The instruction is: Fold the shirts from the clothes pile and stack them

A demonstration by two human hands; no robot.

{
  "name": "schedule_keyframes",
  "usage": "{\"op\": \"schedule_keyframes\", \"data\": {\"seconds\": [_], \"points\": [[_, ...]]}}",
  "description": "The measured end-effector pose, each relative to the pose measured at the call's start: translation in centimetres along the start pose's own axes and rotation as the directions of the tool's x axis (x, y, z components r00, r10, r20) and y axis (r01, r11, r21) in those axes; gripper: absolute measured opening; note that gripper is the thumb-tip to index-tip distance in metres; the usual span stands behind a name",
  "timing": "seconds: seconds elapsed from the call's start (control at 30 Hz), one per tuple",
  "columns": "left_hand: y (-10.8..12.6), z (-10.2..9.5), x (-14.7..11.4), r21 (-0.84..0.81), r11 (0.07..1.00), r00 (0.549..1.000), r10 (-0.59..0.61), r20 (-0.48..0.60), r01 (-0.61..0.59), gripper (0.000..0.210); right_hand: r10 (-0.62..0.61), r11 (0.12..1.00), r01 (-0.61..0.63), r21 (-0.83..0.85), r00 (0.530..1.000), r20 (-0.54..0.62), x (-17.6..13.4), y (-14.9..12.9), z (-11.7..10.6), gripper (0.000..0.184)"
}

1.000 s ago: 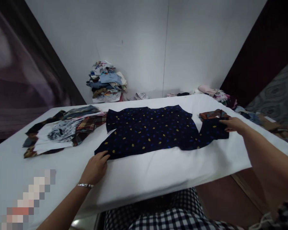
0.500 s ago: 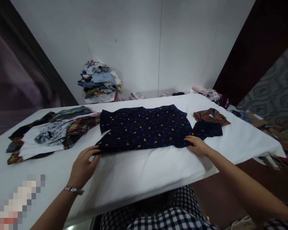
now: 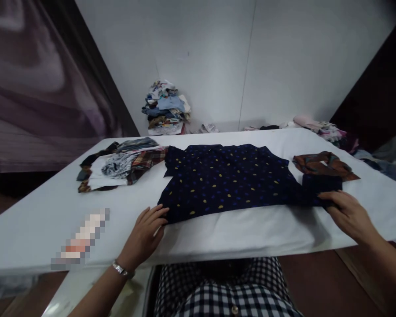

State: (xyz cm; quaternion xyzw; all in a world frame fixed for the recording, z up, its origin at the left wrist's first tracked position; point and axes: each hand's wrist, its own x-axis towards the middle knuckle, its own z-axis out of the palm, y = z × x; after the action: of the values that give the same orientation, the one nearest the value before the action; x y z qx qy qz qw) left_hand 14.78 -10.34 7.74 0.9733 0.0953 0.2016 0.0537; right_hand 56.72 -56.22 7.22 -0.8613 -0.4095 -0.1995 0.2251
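A dark navy shirt [image 3: 224, 180] with yellow and blue spots lies spread on the white-covered table in front of me. At its near left corner rests my left hand [image 3: 147, 235], fingers stretched out over the cloth edge. My right hand [image 3: 348, 215] pinches the shirt's near right corner, which is drawn out to the side and slightly lifted off the table. Just beyond that hand are a small dark folded cloth [image 3: 322, 182] and a brown patterned garment [image 3: 326, 165].
Several garments lie heaped at the left, among them a white one [image 3: 99, 174] and a plaid one [image 3: 148, 159]. A tall stack of clothes [image 3: 168, 108] stands by the wall. More clothes [image 3: 320, 127] lie at the back right. A blurred-out item [image 3: 84, 237] is at front left.
My right hand has moved right and pulled the shirt's corner outward. The left fingers have flattened on the left corner. The camera view has turned left.
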Motion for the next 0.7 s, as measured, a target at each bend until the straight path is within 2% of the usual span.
{"op": "schedule_keyframes", "data": {"seconds": [0.1, 0.2, 0.27, 0.37, 0.43, 0.53, 0.63, 0.7], "points": [[0.0, -0.6, 0.3, -0.145, 0.984, 0.995, -0.102, -0.007, 0.1, 0.019, 0.048, 0.998, -0.048, 0.027, 0.999, 0.0, 1.3, 0.2, 0.2, 0.029], [-1.2, -1.1, 2.1, -0.26, 0.936, 0.971, -0.235, 0.038, 0.237, 0.022, 0.14, 0.987, -0.142, 0.078, 0.99, 0.027, 4.7, 0.2, 0.4, 0.031], [-2.5, -1.3, 4.3, -0.324, 0.88, 0.937, -0.333, 0.101, 0.348, 0.026, 0.193, 0.976, -0.199, 0.088, 0.979, 0.071, 8.0, 0.0, 0.6, 0.033], [-4.8, -0.8, 8.8, -0.406, 0.76, 0.86, -0.473, 0.191, 0.508, 0.03, 0.25, 0.966, -0.257, 0.033, 0.957, 0.146, 13.9, 0.0, 1.6, 0.039], [-6.5, 0.3, 12.2, -0.421, 0.685, 0.799, -0.558, 0.223, 0.595, 0.029, 0.261, 0.965, -0.251, -0.074, 0.944, 0.203, 17.8, 0.0, 3.2, 0.041], [-8.9, 3.3, 16.3, -0.344, 0.628, 0.712, -0.659, 0.243, 0.698, 0.025, 0.258, 0.955, -0.197, -0.223, 0.921, 0.292, 22.2, -0.1, 6.8, 0.041], [-10.6, 6.6, 18.6, -0.25, 0.609, 0.653, -0.74, 0.162, 0.752, 0.021, 0.294, 0.918, -0.185, -0.351, 0.911, 0.289, 24.0, -1.0, 10.8, 0.045], [-11.2, 8.2, 18.9, -0.256, 0.593, 0.632, -0.768, 0.102, 0.763, 0.028, 0.245, 0.925, -0.137, -0.355, 0.929, 0.278, 23.7, -2.2, 13.1, 0.044]]}}
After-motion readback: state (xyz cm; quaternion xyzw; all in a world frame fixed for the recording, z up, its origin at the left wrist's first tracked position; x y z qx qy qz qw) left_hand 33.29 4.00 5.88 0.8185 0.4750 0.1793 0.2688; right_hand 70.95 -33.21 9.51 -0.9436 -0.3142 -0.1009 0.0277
